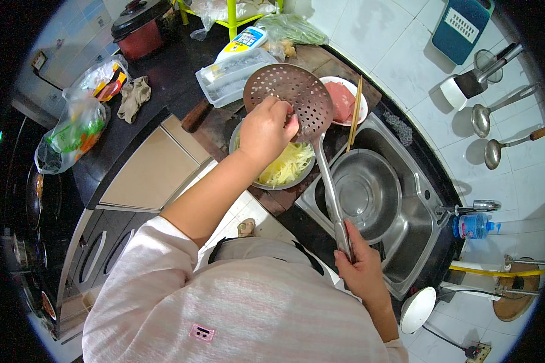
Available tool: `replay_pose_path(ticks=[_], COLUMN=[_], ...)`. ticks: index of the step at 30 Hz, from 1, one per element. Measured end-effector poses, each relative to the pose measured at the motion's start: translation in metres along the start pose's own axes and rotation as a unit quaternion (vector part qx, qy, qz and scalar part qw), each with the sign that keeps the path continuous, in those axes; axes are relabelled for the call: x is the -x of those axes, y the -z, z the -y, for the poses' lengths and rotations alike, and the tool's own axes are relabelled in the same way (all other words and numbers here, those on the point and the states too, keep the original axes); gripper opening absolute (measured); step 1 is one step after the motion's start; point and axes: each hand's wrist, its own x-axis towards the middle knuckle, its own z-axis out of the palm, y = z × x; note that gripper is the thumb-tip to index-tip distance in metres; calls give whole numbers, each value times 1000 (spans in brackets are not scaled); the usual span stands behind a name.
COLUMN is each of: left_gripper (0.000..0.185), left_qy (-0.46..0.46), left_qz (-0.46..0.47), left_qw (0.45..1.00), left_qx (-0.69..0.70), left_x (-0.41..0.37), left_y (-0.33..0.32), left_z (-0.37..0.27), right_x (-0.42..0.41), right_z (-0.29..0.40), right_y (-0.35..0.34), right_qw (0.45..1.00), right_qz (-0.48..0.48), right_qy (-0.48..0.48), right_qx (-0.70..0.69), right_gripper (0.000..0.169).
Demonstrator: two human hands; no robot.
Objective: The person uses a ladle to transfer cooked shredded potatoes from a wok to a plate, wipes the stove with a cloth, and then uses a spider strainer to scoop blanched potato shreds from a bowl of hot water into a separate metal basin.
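My right hand (361,265) grips the metal handle of a large perforated skimmer (315,102), which is held tilted over the counter. Over the skimmer's holed face is my left hand (270,129), its fingers curled against or just above the metal. What lies between those fingers is hidden. Directly below, pale yellow shreds (286,168), perhaps potato, fill a round metal bowl (272,186). The handle crosses the near side of the sink, where a metal basin (393,181) holds clear water.
A white bowl of sliced pink meat (338,102) has chopsticks (356,113) across it. A wooden knife handle (196,116) juts over the counter edge. Nearby are a plastic container (231,77), the steel sink (418,227), a faucet (477,207) and a white bowl (418,311).
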Motion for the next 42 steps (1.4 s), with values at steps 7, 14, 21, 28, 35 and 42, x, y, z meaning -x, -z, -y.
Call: replay_pose_path(ticks=[7,14,21,28,35,42], left_gripper=[13,12,15,27,33,25], left_qy=[33,20,42,-9,-47,-103], left_qz=[0,25,165,175,275,392], left_qw=[999,999,985,984,959,910], left_qx=[0,9,-18,-38,51,-90], left_x=[4,6,29,45,39,29], left_y=[0,-1,17,34,2,-47], left_z=[4,4,11,43,11,7], right_x=[2,4,7,17,30,35], right_z=[9,4,3,-22,-50,-48], right_y=[0,-2,2,7,17,22], right_qw=[999,998,994,986,975,961], right_qz=[-4,-10,-76,-156,-219,-249], right_qy=[-45,11,-12,-14,-38,-47], right_qx=[10,63,79,59,-4,-108], right_gripper=[60,59,58,53,48,47])
